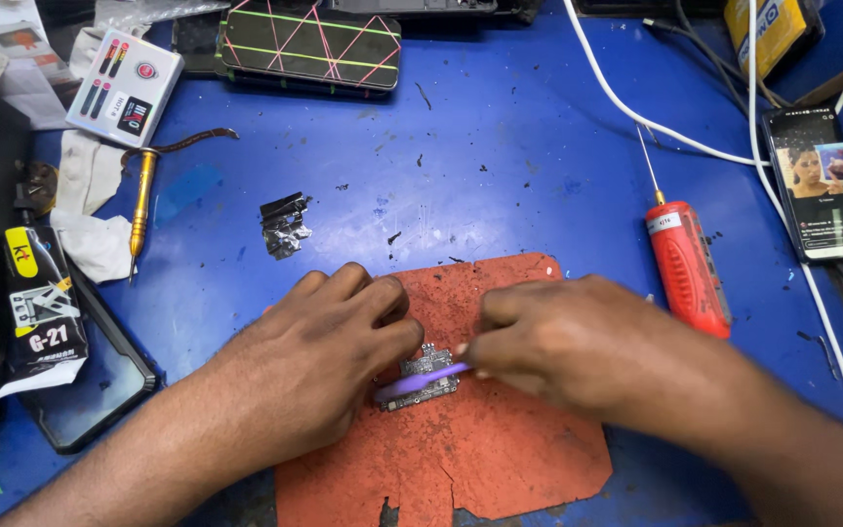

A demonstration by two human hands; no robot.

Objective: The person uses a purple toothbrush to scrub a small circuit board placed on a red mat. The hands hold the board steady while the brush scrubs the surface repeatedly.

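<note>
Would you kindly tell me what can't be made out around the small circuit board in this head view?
- Circuit board: its left part is covered by the left hand.
- Purple tool: motion-blurred; its rear end is hidden inside the right hand.
- Orange mat: front edge cut off by the frame bottom.
- Board components: too small to identify.

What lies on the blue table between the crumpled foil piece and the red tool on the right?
In the head view, only bare blue table with dark specks lies between the crumpled foil piece and the red tool. The red mat sits lower, nearer the hands.
</note>
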